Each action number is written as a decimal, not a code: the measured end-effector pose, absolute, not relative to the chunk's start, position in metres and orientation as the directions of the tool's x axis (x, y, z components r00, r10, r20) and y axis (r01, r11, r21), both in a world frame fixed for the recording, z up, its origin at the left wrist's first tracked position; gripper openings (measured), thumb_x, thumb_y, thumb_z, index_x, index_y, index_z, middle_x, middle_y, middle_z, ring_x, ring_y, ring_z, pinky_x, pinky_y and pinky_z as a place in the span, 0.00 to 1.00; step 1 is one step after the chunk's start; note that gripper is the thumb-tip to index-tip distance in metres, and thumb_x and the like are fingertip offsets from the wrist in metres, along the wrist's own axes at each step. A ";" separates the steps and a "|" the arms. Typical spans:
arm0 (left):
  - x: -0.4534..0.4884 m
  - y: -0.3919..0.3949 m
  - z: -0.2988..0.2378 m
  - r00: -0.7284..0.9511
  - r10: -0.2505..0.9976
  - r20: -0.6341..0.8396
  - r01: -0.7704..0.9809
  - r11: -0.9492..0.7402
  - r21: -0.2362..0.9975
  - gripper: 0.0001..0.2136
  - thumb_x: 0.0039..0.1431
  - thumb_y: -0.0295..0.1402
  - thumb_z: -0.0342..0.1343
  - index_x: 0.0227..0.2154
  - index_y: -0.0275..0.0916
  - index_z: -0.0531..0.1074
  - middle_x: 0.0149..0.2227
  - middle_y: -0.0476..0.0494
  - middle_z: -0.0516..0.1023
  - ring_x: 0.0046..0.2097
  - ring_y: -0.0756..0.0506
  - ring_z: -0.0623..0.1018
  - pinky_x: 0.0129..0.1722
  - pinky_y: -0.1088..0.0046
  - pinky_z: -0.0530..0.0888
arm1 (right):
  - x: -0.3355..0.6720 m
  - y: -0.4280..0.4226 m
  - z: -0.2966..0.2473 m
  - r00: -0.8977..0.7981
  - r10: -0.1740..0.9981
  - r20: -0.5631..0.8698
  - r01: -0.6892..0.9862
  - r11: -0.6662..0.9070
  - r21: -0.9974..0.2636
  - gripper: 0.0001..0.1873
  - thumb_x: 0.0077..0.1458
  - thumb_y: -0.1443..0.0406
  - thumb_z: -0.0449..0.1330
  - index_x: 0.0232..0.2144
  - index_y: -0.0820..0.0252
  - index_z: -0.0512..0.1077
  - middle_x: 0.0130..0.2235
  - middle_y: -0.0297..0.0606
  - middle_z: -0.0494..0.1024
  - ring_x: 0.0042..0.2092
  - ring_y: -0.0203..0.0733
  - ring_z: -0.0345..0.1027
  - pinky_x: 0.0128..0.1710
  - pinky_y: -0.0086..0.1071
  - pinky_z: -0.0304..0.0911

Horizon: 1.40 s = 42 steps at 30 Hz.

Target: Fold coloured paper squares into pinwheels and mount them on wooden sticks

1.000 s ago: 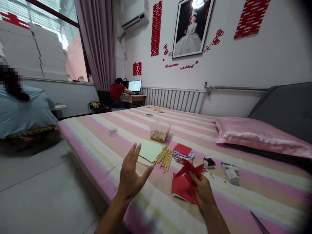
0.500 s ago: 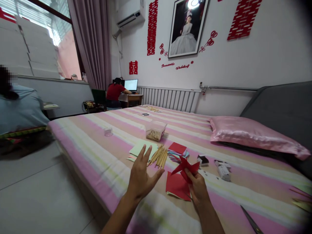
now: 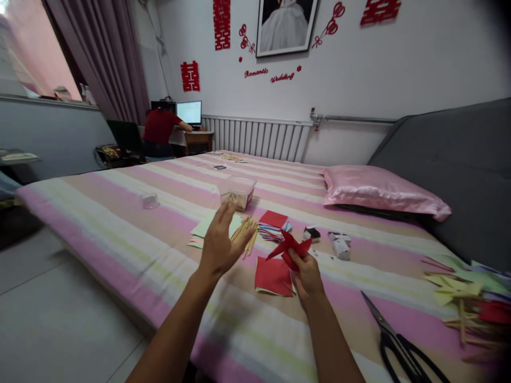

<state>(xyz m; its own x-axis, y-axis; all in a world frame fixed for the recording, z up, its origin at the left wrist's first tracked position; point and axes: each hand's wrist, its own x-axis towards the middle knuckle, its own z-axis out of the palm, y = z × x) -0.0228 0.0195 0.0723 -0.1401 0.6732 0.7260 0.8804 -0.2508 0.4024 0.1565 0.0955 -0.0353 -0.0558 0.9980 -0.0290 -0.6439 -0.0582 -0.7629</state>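
Observation:
In my right hand [image 3: 306, 271] is a red folded-paper pinwheel [image 3: 288, 246], pinched between thumb and fingers over the bed. My left hand [image 3: 221, 242] is raised with fingers stretched and thumb apart, holding nothing. From this view it overlaps the bundle of thin wooden sticks [image 3: 251, 246] and the pale green paper sheets [image 3: 204, 225]. Red square paper [image 3: 273, 275] lies in a stack just below the pinwheel. Behind it sits a pile of coloured paper with a red sheet on top [image 3: 273, 218].
A clear plastic box [image 3: 244, 187] of sticks stands beyond my left hand. Black-handled scissors [image 3: 393, 335] lie at the front right, near several paper pinwheels [image 3: 459, 287]. Small boxes [image 3: 341, 248] rest right of the paper. A person in red [image 3: 159, 127] sits at a far desk.
The view has turned right and downward, bringing the scissors and pinwheel pile into fuller view. My left hand has moved forward over the sticks. My right hand still holds the red pinwheel.

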 end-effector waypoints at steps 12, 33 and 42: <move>-0.063 0.030 0.091 -0.220 0.565 0.795 0.880 -0.237 0.412 0.23 0.56 0.41 0.50 0.53 0.37 0.62 0.55 0.37 0.66 0.57 0.41 0.64 0.53 0.58 0.65 | 0.163 0.096 -0.032 -0.004 0.999 -0.037 -0.648 -0.031 -0.761 0.15 0.31 0.66 0.71 0.27 0.62 0.75 0.29 0.34 0.79 0.30 0.35 0.72 0.31 0.27 0.69; 0.018 0.090 -0.011 0.115 0.899 0.422 0.809 -0.332 0.485 0.13 0.54 0.33 0.50 0.42 0.38 0.71 0.45 0.39 0.75 0.47 0.42 0.73 0.47 0.61 0.69 | 0.229 0.121 -0.015 0.068 0.998 0.006 -0.939 0.066 -0.336 0.09 0.42 0.68 0.66 0.28 0.59 0.70 0.24 0.25 0.72 0.25 0.25 0.63 0.24 0.20 0.61; 0.049 0.118 -0.028 0.177 0.918 0.356 0.809 -0.341 0.478 0.14 0.53 0.31 0.52 0.43 0.35 0.71 0.46 0.37 0.75 0.49 0.41 0.73 0.49 0.63 0.68 | 0.238 0.125 -0.019 0.109 0.994 0.010 -0.955 0.108 -0.275 0.08 0.43 0.69 0.65 0.29 0.60 0.69 0.25 0.25 0.70 0.25 0.25 0.63 0.23 0.21 0.61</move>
<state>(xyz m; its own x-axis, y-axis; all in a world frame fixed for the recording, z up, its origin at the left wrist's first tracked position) 0.0490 0.1183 -0.0282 0.1771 0.9177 0.3556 0.8095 -0.3413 0.4778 0.2377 0.1249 -0.0191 0.1092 0.9940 0.0105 -0.9555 0.1078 -0.2747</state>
